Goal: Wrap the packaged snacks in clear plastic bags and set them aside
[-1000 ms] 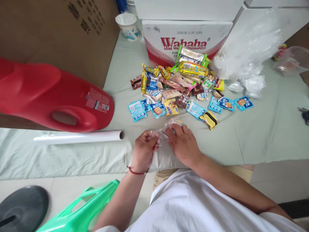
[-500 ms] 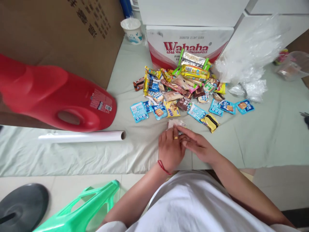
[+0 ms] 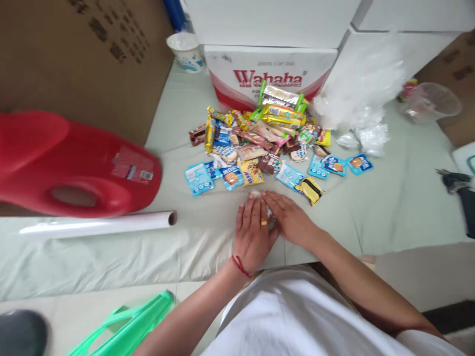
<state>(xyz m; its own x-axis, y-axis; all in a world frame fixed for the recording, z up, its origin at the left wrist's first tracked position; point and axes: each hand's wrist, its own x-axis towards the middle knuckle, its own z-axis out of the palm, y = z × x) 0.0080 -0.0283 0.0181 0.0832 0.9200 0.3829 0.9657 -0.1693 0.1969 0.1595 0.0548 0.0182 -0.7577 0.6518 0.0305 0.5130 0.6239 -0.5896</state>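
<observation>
Near the table's front edge, my left hand (image 3: 254, 232) lies palm down with its fingers stretched out, a ring and a red wrist cord on it. Beside it my right hand (image 3: 293, 217) rests flat, its fingertips touching the left hand's side. A small clear plastic wrapper (image 3: 270, 213) shows between and under the two hands; most of it is hidden. Just beyond the fingertips spreads a pile of wrapped snacks, with a yellow cookie packet (image 3: 251, 172), light blue packets (image 3: 199, 178) and a yellow and black packet (image 3: 310, 190) at its near side.
A red jug (image 3: 85, 168) and a white roll (image 3: 100, 223) lie at the left. Behind the snacks stands a Wahaha carton (image 3: 218, 79), with a paper cup (image 3: 187, 53) left of it. Clear plastic bags (image 3: 359, 94), a plastic tub (image 3: 430, 104) and scissors (image 3: 454, 182) are at the right.
My hands have spread flatter over the plastic wrapper, and the right fingers have straightened beside the left hand. The view has shifted to the right, showing the scissors more fully.
</observation>
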